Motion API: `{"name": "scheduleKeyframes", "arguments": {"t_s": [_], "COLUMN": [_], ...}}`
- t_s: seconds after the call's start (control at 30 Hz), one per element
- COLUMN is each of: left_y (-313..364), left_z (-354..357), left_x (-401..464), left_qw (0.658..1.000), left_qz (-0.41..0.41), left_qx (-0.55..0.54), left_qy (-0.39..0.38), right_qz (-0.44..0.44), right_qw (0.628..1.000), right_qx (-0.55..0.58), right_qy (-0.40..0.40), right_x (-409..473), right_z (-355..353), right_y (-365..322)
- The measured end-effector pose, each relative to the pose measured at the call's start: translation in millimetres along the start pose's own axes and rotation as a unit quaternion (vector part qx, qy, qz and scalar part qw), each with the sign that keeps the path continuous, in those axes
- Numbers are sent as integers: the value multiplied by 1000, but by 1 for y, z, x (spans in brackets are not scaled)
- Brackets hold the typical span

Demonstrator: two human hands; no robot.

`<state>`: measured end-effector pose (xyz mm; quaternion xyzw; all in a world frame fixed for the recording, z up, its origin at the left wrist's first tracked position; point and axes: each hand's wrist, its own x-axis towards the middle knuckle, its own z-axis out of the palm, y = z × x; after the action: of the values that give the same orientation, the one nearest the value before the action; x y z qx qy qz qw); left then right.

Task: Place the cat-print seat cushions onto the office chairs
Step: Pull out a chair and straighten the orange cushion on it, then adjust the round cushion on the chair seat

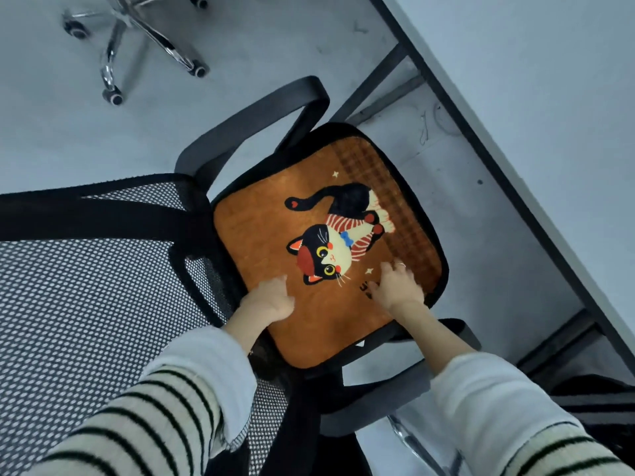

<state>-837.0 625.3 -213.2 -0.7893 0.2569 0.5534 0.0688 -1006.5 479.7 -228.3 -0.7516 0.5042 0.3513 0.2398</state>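
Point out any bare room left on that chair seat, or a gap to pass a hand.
None on the seat: the cushion covers it, both hands pressing near the mesh backrest. Bare floor lies beyond the far armrest; a narrower strip separates cushion and desk.

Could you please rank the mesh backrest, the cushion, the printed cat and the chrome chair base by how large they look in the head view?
1. Mesh backrest, though it is nearest the camera.
2. Cushion.
3. Chrome base, partly cut off by the frame.
4. Cat.
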Motion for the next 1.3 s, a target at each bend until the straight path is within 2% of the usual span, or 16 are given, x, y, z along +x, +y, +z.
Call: {"name": "scheduleKeyframes", "arguments": {"t_s": [0.1, 0.17, 0.37, 0.53, 0.63, 0.77, 0.9, 1.2, 1.3], "left_y": [12, 17, -15, -71, -125, -183, -221, -252, -257], "left_z": [-43, -75, -176, -231, -271, -338, -399, -544, -605], "left_x": [-31, -50, -119, -183, -220, -251, -259, -216, -196], "left_qw": [996, 990, 952, 920, 903, 882, 876, 887, 891], "left_qz": [66, 95, 198, 288, 315, 323, 314, 310, 296], "left_qx": [37, 58, 125, 84, 52, 15, -12, 0, 4], "left_qy": [45, 81, 199, 252, 286, 342, 365, 341, 343], "right_qz": [-55, -81, -107, -151, -185, -232, -261, -289, -280], "right_qw": [997, 995, 991, 974, 963, 946, 930, 891, 892], "right_qx": [29, 29, 34, 91, 123, 145, 192, 280, 292], "right_qy": [-43, -40, 77, 143, 152, 173, 176, 210, 201], "right_x": [-24, -41, -132, -200, -239, -259, -263, -193, -158], "right_z": [-28, -52, -101, -119, -139, -171, -201, -295, -336], "right_y": [-33, -56, -142, -215, -275, -346, -409, -532, -573]}}
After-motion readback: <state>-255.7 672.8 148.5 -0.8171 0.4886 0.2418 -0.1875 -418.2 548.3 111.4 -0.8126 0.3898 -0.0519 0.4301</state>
